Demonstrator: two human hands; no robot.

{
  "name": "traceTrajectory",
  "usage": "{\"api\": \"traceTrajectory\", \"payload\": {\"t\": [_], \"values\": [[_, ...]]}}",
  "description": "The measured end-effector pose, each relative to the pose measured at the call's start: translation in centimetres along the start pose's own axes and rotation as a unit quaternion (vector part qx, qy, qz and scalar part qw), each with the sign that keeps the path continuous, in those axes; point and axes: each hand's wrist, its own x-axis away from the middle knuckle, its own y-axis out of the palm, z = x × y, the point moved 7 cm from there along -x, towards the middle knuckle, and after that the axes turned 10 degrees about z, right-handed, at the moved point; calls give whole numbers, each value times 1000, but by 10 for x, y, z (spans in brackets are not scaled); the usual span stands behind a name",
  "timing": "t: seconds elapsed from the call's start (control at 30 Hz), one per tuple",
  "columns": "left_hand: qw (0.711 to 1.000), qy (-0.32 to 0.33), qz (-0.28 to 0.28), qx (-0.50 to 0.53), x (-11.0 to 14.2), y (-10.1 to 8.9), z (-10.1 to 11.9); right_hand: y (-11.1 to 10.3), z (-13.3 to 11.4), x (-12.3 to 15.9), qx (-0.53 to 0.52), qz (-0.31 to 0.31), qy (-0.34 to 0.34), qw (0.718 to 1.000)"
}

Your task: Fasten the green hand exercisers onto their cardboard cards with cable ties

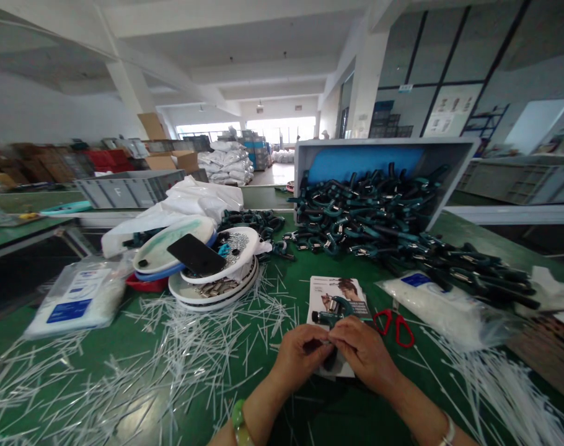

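Both my hands meet low in the middle of the view. My left hand and my right hand are closed together on a teal and black spring hand grip, and my fingers hide part of it. Under the grip lies a printed leaflet on the green table. Red-handled scissors rest just right of my right hand. Thin white plastic strips lie scattered around both hands.
A grey bin and a large pile of teal hand grips stand ahead. To the left are stacked white plates holding small parts and a black phone. Bags of white strips lie on both sides.
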Motion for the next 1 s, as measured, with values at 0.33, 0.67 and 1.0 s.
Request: {"api": "traceTrajectory", "payload": {"t": [0.33, 0.67, 1.0], "values": [[981, -5, -39, -189, -10, 2, 17, -22, 13, 0, 25, 190, 92, 977], [956, -118, 5, -268, 5, -12, -13, 9, -3, 12, -2, -9, 19, 1000], [947, -192, 0, -257, -1, 0, -17, 11, -12, 29, 106, -35, -52, 992]]}}
